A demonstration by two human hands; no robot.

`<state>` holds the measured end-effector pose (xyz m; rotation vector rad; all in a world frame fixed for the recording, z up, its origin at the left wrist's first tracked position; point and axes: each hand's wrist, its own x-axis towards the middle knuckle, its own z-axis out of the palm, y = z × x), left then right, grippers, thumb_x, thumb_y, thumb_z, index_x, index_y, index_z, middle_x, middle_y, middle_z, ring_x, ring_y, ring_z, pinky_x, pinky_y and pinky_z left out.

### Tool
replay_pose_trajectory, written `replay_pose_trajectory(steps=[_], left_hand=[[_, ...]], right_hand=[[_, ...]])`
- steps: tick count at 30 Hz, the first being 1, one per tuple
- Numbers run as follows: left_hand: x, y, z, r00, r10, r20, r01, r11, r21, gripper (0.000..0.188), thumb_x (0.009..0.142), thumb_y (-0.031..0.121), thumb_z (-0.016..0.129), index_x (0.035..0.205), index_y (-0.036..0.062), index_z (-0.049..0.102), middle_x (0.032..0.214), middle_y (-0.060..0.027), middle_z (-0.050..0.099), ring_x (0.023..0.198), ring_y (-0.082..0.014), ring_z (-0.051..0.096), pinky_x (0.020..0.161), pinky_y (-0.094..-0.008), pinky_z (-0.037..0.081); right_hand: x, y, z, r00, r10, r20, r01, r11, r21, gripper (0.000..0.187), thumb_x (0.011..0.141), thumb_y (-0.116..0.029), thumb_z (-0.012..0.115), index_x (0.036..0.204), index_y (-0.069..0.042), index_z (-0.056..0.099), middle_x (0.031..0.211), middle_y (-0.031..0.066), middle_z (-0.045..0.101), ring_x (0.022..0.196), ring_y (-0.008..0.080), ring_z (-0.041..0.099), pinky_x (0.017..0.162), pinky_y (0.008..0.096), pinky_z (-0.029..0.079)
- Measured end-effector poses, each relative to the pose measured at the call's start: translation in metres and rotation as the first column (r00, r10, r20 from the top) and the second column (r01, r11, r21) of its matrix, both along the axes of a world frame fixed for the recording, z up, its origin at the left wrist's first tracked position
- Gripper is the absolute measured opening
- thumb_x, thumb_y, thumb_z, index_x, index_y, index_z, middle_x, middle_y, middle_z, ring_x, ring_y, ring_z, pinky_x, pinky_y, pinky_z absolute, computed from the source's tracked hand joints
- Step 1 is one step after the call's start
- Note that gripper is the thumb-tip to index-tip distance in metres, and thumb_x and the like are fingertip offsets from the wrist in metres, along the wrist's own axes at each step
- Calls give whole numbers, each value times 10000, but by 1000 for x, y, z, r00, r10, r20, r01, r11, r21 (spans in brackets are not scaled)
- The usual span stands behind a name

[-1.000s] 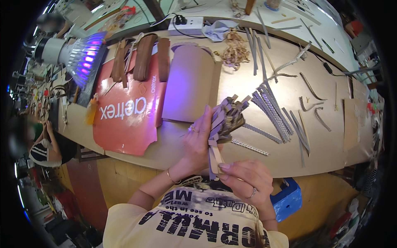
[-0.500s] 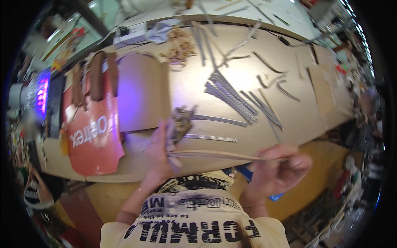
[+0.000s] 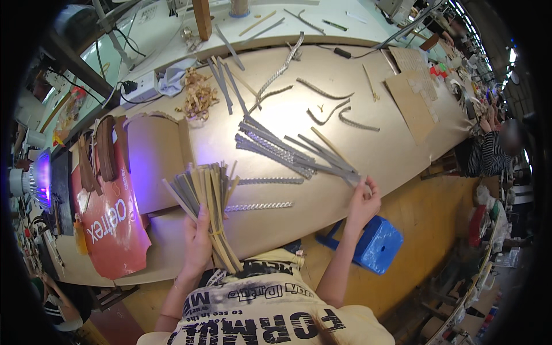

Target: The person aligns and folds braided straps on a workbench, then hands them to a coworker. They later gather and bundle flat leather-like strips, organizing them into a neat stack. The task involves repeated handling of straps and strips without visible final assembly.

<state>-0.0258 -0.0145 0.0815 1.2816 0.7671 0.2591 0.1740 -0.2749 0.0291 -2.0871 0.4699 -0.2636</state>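
Note:
A fanned bundle of thin grey and beige strips (image 3: 214, 190) stands in my left hand (image 3: 198, 238), whose fingers wrap round it. A thin yellow band (image 3: 216, 233) circles the bundle low down. Over the table's front edge, my right hand (image 3: 365, 201) pinches the near ends of a few loose grey strips (image 3: 330, 158); its exact grip is partly hidden. Left of these lies a pile of grey braided strips (image 3: 270, 146). Two single braided strips, one darker (image 3: 270, 181) and one silvery (image 3: 261, 206), lie just right of the bundle.
A brown curved sheet (image 3: 152, 164) and a red sheet (image 3: 112, 224) with brown pieces lie on the left. Curly scraps (image 3: 198, 95) sit farther back. Cardboard (image 3: 411, 103) lies at the far right. A blue stool (image 3: 376, 244) stands beyond the front edge.
The strip stretched between my hands no longer spans them. My left hand now shows the bundle fanned upright, and my right hand has reached the loose grey strips. The view has shifted.

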Motion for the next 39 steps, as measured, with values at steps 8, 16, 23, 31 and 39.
replay_pose_trajectory(steps=[8,16,23,31,39], left_hand=[[39,-22,11,981,-195,-24,182,948,-262,520,1038,464,376,1032,18,643,823,-35,650,734,-70,551,640,-238,447],[66,-47,17,976,-210,-58,195,962,-192,438,1034,403,424,1057,17,629,832,-47,661,733,-75,564,635,-235,449],[80,-50,18,985,-150,-89,134,977,-163,448,1025,389,439,1116,-7,628,793,-60,660,616,-91,577,524,-228,482],[92,-52,18,988,-140,-58,130,980,-151,449,1030,380,434,1168,-10,610,799,-59,659,635,-85,572,559,-225,477],[91,-35,22,995,-90,-34,83,981,-174,394,1029,353,444,1102,7,617,806,-59,660,647,-80,572,567,-224,470]], right_hand=[[-16,-2,21,864,471,179,-380,843,-382,366,843,-233,720,1158,-61,649,1265,156,516,1088,315,530,885,408,464],[8,-2,-3,752,658,-27,-534,585,-611,310,837,-216,710,1107,-73,661,1199,116,533,1111,302,492,951,427,378],[-1,-5,-23,769,637,53,-459,608,-648,267,805,-226,730,1020,-90,652,1168,89,555,1106,291,496,933,437,367],[30,-13,-10,765,642,-41,-535,599,-596,607,826,-287,730,1328,-21,517,1263,149,501,1181,283,457,997,435,329],[20,3,-1,771,577,-268,-615,566,-549,334,873,-284,676,1109,-51,633,1065,88,573,1021,261,526,896,414,371]])
